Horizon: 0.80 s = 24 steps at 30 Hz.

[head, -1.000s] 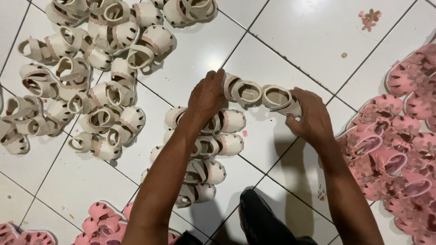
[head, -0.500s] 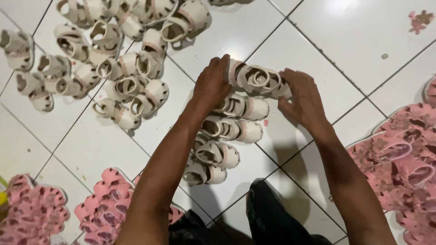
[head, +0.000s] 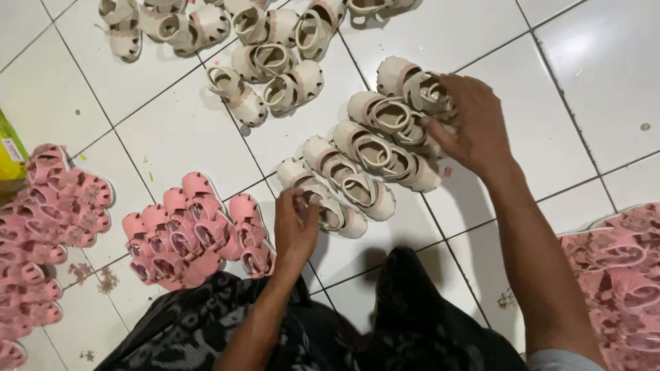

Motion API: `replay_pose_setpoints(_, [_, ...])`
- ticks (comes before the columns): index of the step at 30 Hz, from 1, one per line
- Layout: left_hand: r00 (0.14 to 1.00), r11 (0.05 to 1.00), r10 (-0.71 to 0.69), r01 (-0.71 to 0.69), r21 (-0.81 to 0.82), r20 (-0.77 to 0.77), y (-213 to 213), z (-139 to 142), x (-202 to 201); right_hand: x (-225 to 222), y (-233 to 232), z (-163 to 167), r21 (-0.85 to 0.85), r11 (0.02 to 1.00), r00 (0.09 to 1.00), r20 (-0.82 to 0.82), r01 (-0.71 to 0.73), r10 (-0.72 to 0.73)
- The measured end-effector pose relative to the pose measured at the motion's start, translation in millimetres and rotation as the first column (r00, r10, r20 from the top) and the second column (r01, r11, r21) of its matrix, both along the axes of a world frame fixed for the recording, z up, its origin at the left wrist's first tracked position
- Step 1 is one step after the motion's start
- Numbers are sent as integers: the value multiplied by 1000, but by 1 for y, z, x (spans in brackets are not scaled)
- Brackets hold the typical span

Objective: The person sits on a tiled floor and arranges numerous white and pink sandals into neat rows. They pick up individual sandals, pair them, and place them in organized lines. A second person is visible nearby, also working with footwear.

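Observation:
A diagonal row of small cream sandals (head: pixel 368 154) lies on the white tiled floor (head: pixel 172 130) in front of me. My right hand (head: pixel 467 127) rests on the far end of the row, fingers curled over the topmost cream sandal (head: pixel 412 86). My left hand (head: pixel 295 223) is at the near end, fingers pinching the strap of the nearest cream sandal (head: pixel 330 209).
A loose heap of cream sandals (head: pixel 261 41) lies farther away. Stacked pink sandals (head: pixel 192 233) sit at my left, more pink sandals (head: pixel 48 227) at the far left and a pink pile (head: pixel 619 275) at right. My dark patterned trousers (head: pixel 330 330) fill the bottom.
The view has swung right and down. My left hand has moved from the far end of the row to its near end; my right hand stays at the far end.

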<state>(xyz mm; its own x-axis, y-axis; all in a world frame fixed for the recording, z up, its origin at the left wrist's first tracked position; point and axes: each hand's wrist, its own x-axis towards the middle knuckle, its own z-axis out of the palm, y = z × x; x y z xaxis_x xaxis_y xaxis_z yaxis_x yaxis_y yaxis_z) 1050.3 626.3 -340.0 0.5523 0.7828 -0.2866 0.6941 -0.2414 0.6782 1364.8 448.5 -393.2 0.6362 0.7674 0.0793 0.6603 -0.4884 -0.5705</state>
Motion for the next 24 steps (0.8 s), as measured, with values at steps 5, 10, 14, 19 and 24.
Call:
replay_pose_setpoints(5, [999,997,4,-7,74,48,-37,-13,-27,-9,43,7,-114,990,959,261,-78,106])
replay_pose_setpoints(10, [990,985,-108,94,144,94,-53,-24,-27,-15,54,19,-420,907,981,155,-42,117])
replay_pose_setpoints(14, [998,998,16,-20,55,60,-59,-32,-25,-24,61,27,-417,909,986,153,0,70])
replay_pose_setpoints(19, [973,980,174,-156,-122,153,-56,-50,-2,-32,72,38,-451,892,999,28,-6,21])
replay_pose_setpoints(24, [956,938,281,-253,-235,91,-62,-56,18,-35,74,49,-495,868,999,-43,-41,23])
